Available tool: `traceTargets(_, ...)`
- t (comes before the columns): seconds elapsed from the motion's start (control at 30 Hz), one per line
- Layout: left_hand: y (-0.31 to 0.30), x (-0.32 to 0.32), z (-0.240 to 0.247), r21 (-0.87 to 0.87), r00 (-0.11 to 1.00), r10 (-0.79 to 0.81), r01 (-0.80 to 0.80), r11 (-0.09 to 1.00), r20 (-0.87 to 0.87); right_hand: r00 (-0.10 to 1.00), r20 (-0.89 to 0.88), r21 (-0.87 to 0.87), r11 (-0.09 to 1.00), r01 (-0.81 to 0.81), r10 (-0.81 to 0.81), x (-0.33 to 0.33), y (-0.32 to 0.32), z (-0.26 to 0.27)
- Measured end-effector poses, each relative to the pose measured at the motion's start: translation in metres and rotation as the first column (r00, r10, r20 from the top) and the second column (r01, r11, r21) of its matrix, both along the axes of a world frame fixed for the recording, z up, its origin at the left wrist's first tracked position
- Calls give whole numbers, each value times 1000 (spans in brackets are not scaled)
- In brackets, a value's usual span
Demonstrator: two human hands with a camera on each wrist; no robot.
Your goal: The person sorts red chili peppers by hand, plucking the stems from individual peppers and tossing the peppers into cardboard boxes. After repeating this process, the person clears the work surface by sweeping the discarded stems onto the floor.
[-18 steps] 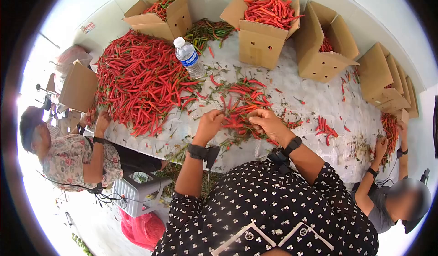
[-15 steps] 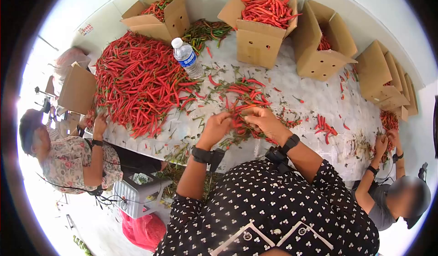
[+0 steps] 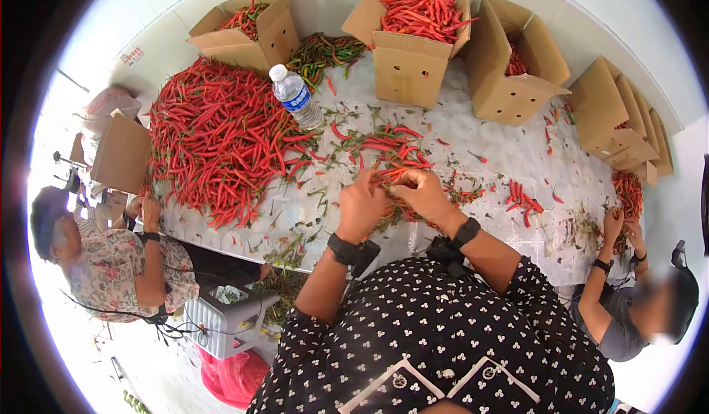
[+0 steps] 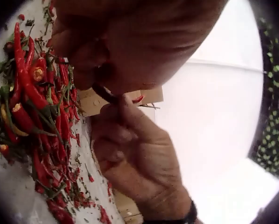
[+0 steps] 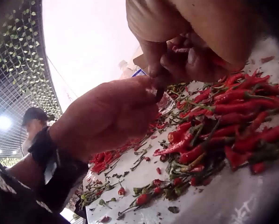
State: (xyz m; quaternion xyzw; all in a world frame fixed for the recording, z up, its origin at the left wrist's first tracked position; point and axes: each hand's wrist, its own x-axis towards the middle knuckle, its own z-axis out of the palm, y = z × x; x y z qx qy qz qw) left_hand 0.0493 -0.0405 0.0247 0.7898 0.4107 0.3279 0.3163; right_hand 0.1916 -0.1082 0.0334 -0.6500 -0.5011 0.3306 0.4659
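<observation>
Over a small heap of red chili peppers [image 3: 391, 144], both hands meet, fingertip to fingertip. My left hand [image 3: 363, 207] pinches one end of a dark chili pepper [image 4: 107, 94], which spans to the other hand's fingertips. My right hand [image 3: 428, 198] has thumb and finger closed on that pepper, its red tip poking out beyond them. In the right wrist view, red shows between the right hand's curled fingers [image 5: 195, 60]. The left hand [image 5: 107, 116] reaches in from the left there, its fingertips partly hidden. Green stems and cut red ends lie among the heap.
A large chili pile [image 3: 221, 141] fills the table's left, beside a water bottle [image 3: 297, 98]. Cardboard boxes [image 3: 410, 70] line the back. A few chilies [image 3: 523, 203] lie to the right. One person [image 3: 111, 266] works at left, another [image 3: 628, 310] at right. A grey stool [image 3: 221, 325] stands below.
My left hand has moved right and turned, coming up against the right hand, which stays nearly in place. The head view has shifted slightly. The left person's hands have drawn together.
</observation>
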Motion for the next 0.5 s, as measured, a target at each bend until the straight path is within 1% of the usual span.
traceTargets(0.03,4,-2,-4,1,1000,-3,3,1000,1,993,-113,-31,999,31,-34,3,-2,7)
traceTargets(0.07,12,-9,-8,-7,997,69,-70,998,-30,972,-226,-66,996,57,-71,6,-4,11)
traceTargets(0.1,20,-15,-8,-13,988,139,-140,990,-59,971,-226,-64,996,61,-75,15,-6,11)
traceTargets(0.13,26,-22,-5,-83,973,159,-175,981,-169,974,-176,-79,988,134,-146,29,-11,9)
traceTargets(0.17,32,-28,-7,-84,973,158,-174,981,-170,969,-125,-90,975,204,-215,44,-17,6)
traceTargets(0.2,38,-34,-12,73,978,148,-139,988,-149,968,-63,-135,963,231,-241,63,-25,3)
traceTargets(0.23,41,-37,-15,228,982,137,-104,968,-131,965,1,-180,949,258,-262,83,-35,-1)
traceTargets(0.3,41,-35,-12,204,979,142,-111,973,-143,933,201,-220,915,339,-297,116,-58,-6)
traceTargets(0.37,44,-29,-16,133,974,48,-19,991,-222,829,491,-247,871,426,-266,148,-85,-16)
traceTargets(0.4,44,-25,-19,130,974,44,-16,991,-220,828,493,-248,868,429,-268,155,-95,-14)
traceTargets(0.47,45,-15,-22,41,931,48,-35,999,-362,785,472,-323,750,577,-401,164,-113,-8)
traceTargets(0.5,47,-10,-23,39,932,37,-25,999,-361,780,474,-323,744,586,-409,174,-122,-13)
